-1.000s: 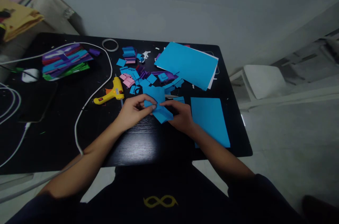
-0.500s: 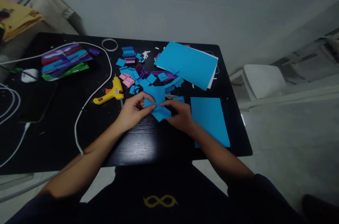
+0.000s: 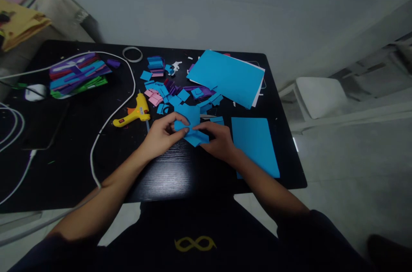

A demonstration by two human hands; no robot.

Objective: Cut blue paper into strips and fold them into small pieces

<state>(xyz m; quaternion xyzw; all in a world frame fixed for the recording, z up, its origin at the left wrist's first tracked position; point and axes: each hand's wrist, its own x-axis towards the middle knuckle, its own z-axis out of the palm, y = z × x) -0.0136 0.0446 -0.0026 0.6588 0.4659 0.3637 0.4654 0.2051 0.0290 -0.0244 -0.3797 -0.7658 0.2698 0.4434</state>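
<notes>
Between my two hands is a folded piece of blue paper (image 3: 190,113), held just above the black table. My left hand (image 3: 163,134) pinches its left side with thumb and fingers. On the other side, my right hand (image 3: 219,138) grips the lower right part, its index finger lying along the crease. The lower part of the paper juts toward me at an angle. Just beyond it lie small cut pieces of blue, pink and purple paper (image 3: 156,98). A larger blue sheet (image 3: 254,145) rests beside my right hand.
A yellow glue gun (image 3: 137,113) lies left of my hands, near a white cable (image 3: 111,115). Bundled coloured paper strips (image 3: 79,74), a phone (image 3: 46,128) and a roll of tape (image 3: 132,54) are on the left. Large blue sheets (image 3: 228,77) lie at the back right.
Hardly anything differs. The lower flap of the blue paper has shifted very slightly under my right hand, and both hands keep their hold.
</notes>
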